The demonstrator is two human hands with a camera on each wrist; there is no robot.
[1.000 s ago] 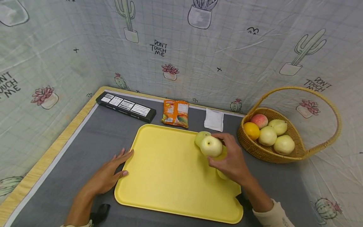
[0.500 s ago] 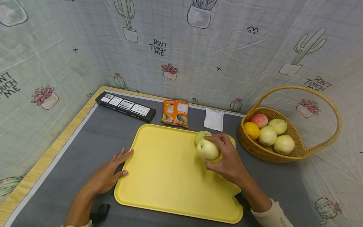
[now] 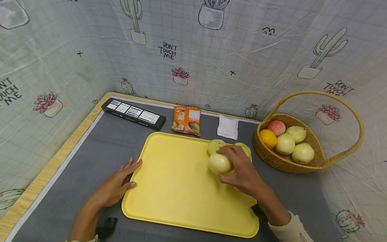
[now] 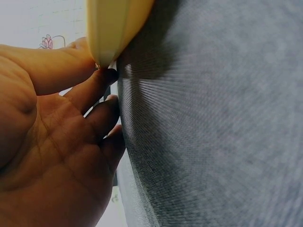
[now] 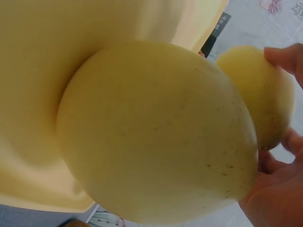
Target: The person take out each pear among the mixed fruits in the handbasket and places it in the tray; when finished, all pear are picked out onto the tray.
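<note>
Yellow, smooth, with rounded corners and a raised lip: one tray (image 3: 178,188), lying on dark grey woven cloth (image 3: 99,151). Left hand (image 3: 113,186): reaching in palm down, fingers extending loosely, index finger and thumb touching the tray's left rim, gripping nothing. Right hand (image 3: 242,171): arching over the tray's right side, thumb and fingers curling round one pale, glossy, rounded held fruit (image 3: 220,163), which is sitting above or on the right part of the tray; whether it is touching the floor beneath, one cannot tell. Two green-yellow fruits, a left one (image 3: 215,146) and a right one (image 3: 244,148), are resting at the tray's far right corner, just beyond the right hand. A large speckled fruit (image 5: 156,132) is filling the right wrist view, lying against the tray. Woven wicker basket (image 3: 272,158), tall-handled, standing to the right of the tray: holding a blushing peach (image 3: 276,128), one orange fruit (image 3: 267,139) and three pale ones. Along the far side are lying a long black box (image 3: 134,113), a crinkled orange packet (image 3: 186,120) and a flat white packet (image 3: 227,127). The tray's floor is stretching open between the two hands; a pale wooden border (image 3: 64,153) is edging the left side.
</note>
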